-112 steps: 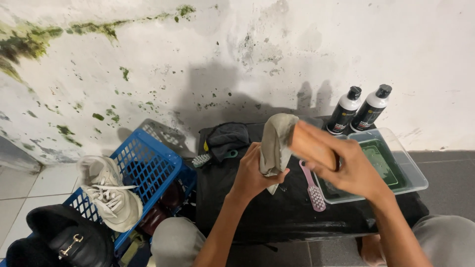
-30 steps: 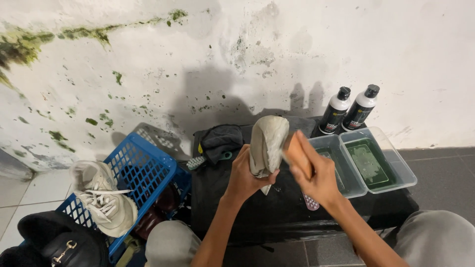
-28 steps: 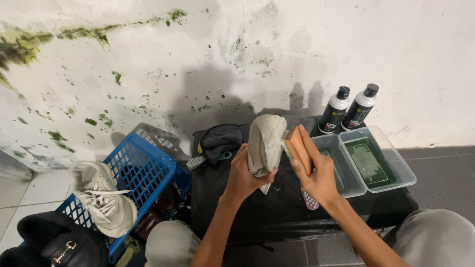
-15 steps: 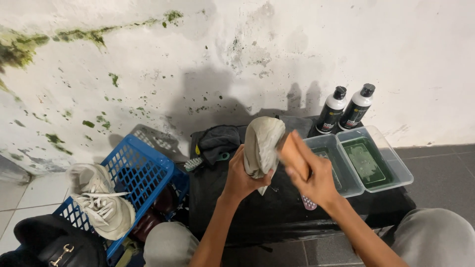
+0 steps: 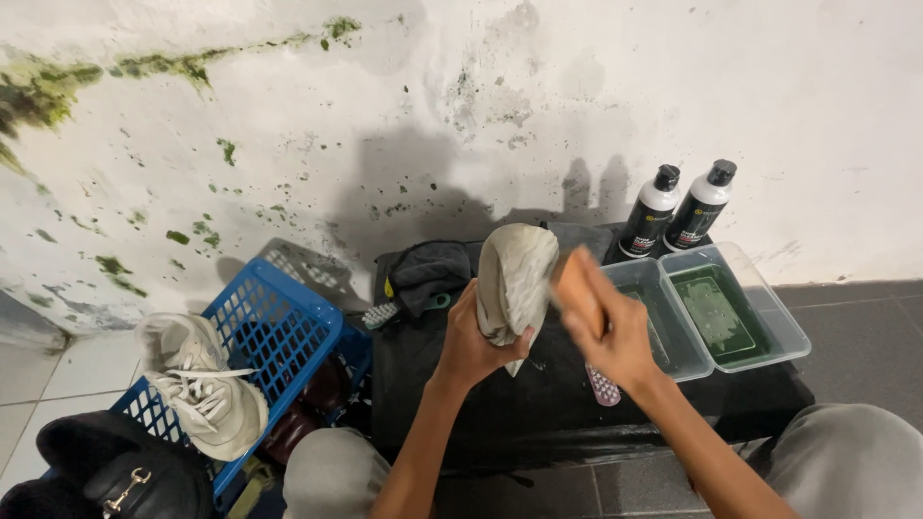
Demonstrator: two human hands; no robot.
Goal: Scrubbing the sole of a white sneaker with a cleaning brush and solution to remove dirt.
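Mould-stained white wall (image 5: 288, 125) fills the background, streaked green along the top left and spotted lower down, with grey floor tiles (image 5: 865, 327) at its foot. Before you stands a low table (image 5: 500, 404) covered in black plastic.

Your left hand (image 5: 476, 336) holds a pale, dirty shoe (image 5: 514, 279) upright above the middle of the table, sole side facing you; the fingers wrap around its lower part and clamp it firmly. Your right hand (image 5: 601, 322) is just to the right of the shoe, closed around a tan brush (image 5: 575, 284) whose edge meets the shoe's side. The hand is blurred, so you cannot tell exactly how each finger lies, but they are curled on the brush rather than spread.

Under your right wrist a small pink brush (image 5: 604, 384) lies on the black plastic. To the right sit two clear plastic tubs (image 5: 716, 317) side by side, both holding greenish water. Behind them, against the wall, two black bottles (image 5: 673, 210) with white shoulders and black caps stand touching each other. A dark cloth (image 5: 428, 274) is bunched at the back left of the table, with a small brush (image 5: 382, 314) beside it.

Left of the table a blue plastic basket (image 5: 279, 327) leans, with a white laced sneaker (image 5: 202, 389) resting on its rim. A black bag (image 5: 115, 471) sits at the bottom left corner.
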